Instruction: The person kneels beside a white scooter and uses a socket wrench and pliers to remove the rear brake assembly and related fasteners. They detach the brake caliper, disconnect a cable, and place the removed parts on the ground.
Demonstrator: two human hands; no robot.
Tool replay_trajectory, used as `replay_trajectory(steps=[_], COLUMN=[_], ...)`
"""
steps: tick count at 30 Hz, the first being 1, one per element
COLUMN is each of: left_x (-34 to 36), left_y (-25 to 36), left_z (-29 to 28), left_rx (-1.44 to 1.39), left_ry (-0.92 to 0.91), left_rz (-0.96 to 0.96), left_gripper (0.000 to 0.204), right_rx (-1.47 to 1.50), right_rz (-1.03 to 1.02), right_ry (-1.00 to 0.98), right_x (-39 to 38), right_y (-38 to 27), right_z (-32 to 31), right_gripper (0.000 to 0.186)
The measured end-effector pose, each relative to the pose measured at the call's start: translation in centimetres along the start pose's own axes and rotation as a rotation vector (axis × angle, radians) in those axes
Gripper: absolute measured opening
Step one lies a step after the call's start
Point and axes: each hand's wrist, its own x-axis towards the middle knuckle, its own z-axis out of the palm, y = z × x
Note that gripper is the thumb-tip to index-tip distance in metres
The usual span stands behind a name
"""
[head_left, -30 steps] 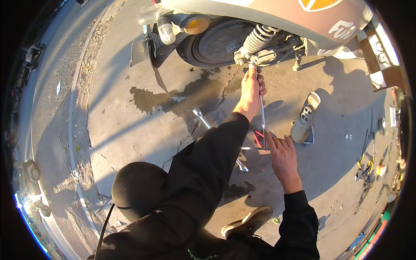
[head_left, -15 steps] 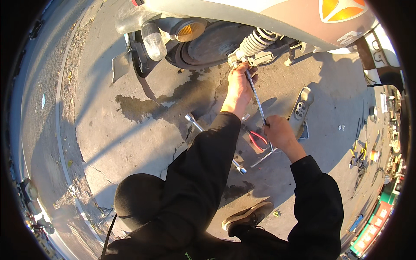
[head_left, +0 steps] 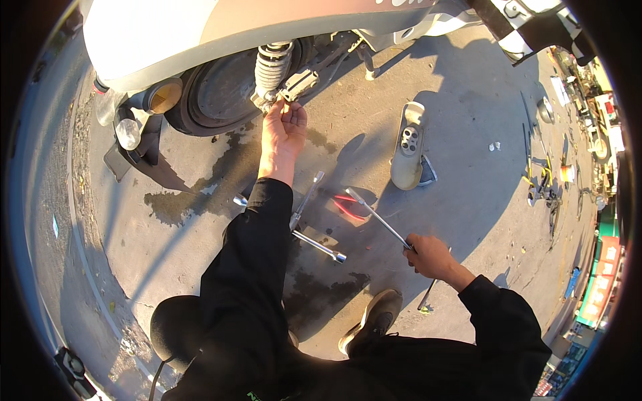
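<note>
My left hand [head_left: 284, 137] reaches up to the lower end of a coil-spring shock absorber [head_left: 273, 70], beside the scooter's wheel [head_left: 221, 90]. Its thumb and fingers are pinched together at the mount; whatever they grip there is hidden. Lower and to the right, my right hand [head_left: 431, 257] is closed around a T-handle socket wrench [head_left: 381, 219]. The wrench's socket end points up and left, away from the shock absorber, and its crossbar shows below my fist. Red-handled pliers [head_left: 349, 212] lie on the ground near the socket end.
A four-way lug wrench [head_left: 317, 246] lies beside my left sleeve. Further right rests a long grey part with round holes [head_left: 406, 150]. The scooter's pale body panel [head_left: 200, 40] overhangs the wheel. My shoe [head_left: 374, 317] stands below; scattered tools [head_left: 545, 180] lie far right.
The socket wrench has come away from the shock absorber, drawn down and right by my right hand. My left hand remains at the mount. The view has shifted, so the scooter appears further left.
</note>
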Motion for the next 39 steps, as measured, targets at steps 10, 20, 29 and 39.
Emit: replay_trajectory(steps=[10, 20, 29, 39], left_x=[-7.1, -12.9, -21.2, -25.1], left_y=[-12.3, -17.8, 3.2, 6.8], left_z=[-2.2, 0.5, 4.1, 4.3], left_rx=[0.816, 2.05, 2.347, 2.648], left_ry=[-0.094, -1.075, -0.61, -0.423], left_rz=[0.095, 0.76, -0.047, 0.072], left_gripper=[0.019, 0.052, 0.04, 0.038], right_rx=[0.065, -0.245, 0.394, 2.323], right_rz=[0.072, -0.209, -0.557, -0.224], right_ry=[-0.023, 0.261, 0.908, 0.02], right_x=[0.7, -0.5, 7.2, 6.8], right_y=[12.1, 7.9, -7.8, -26.3], right_z=[7.3, 2.6, -3.8, 5.7], right_gripper=[0.019, 0.008, 0.035, 0.036])
